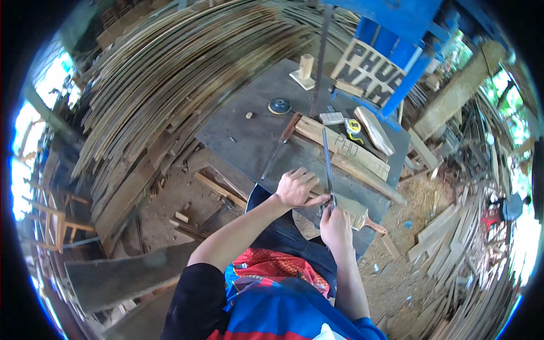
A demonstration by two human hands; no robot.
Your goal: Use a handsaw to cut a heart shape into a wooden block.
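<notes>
My right hand [336, 226] is closed around the near end of a long thin metal blade [327, 161], which points away across the dark metal table [238, 133]. Just left of it, my left hand [296, 187] lies fingers down on a pale wooden piece [352, 208] at the table's near edge, its thumb reaching toward the blade. A reddish handle [376, 228] sticks out from the right end of that piece. Wooden planks [345, 150] lie under the blade.
A chisel-like tool with a brown handle [281, 143], a round disc [279, 106], a yellow tape measure [354, 126] and an upright wood block [306, 68] sit on the table. A blue saw frame [396, 34] rises behind. Stacked slats [164, 85] fill the left; scrap wood [453, 238] litters the right.
</notes>
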